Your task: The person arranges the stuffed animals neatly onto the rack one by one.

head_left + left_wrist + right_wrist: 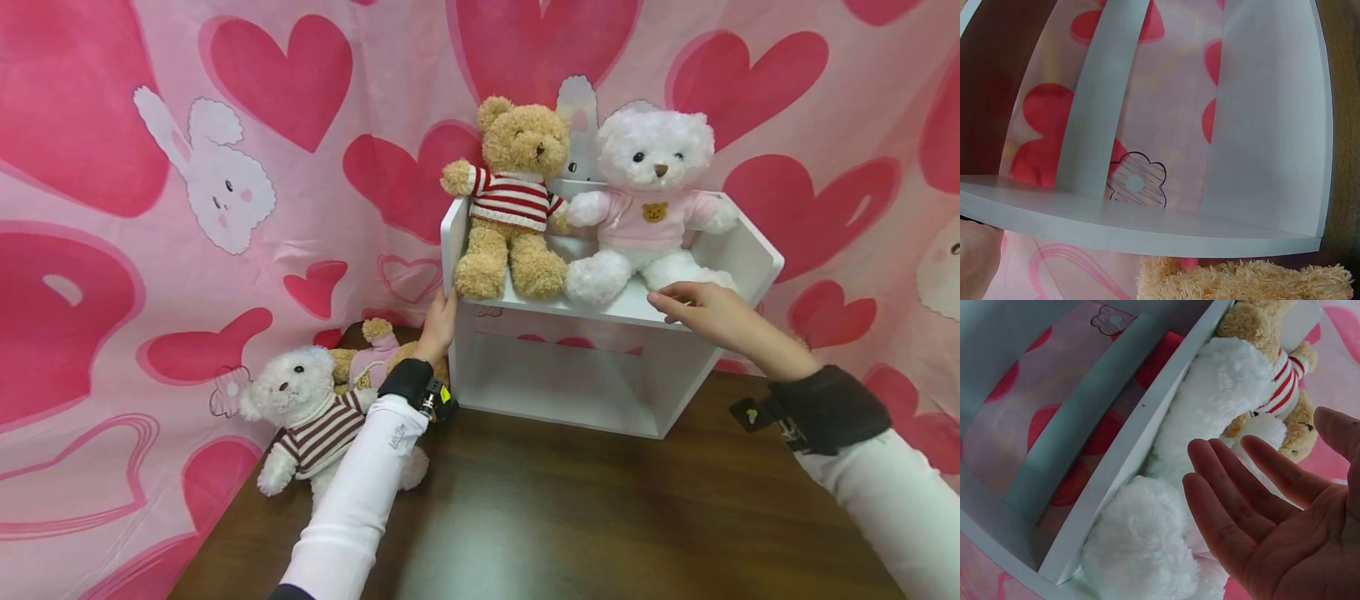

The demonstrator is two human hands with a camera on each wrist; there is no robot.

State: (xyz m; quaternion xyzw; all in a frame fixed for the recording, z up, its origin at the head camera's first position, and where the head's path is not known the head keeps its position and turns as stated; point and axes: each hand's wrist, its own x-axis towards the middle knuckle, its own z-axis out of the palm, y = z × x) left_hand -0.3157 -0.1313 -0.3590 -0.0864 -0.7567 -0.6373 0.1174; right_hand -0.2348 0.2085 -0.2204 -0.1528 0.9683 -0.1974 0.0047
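Note:
A white two-tier shelf (555, 417) stands on the table. On its upper tier sit a tan teddy bear (525, 154) in a red-striped sweater and a white teddy bear (656, 158) in a pink top. My left hand (437, 327) rests at the shelf's left side panel, seen mostly edge-on; only a part of it shows in the left wrist view. By the white bear's foot, my right hand (697, 308) hovers at the upper board's front edge. In the right wrist view its fingers (1229, 506) are spread and relaxed, holding nothing.
Left of the shelf, a white bear (322, 417) in a brown-striped sweater lies on the dark wooden table (570, 508). Behind it is a tan bear in a pink top (375, 358), partly hidden by my left arm. A pink heart-print cloth (300, 200) hangs behind everything.

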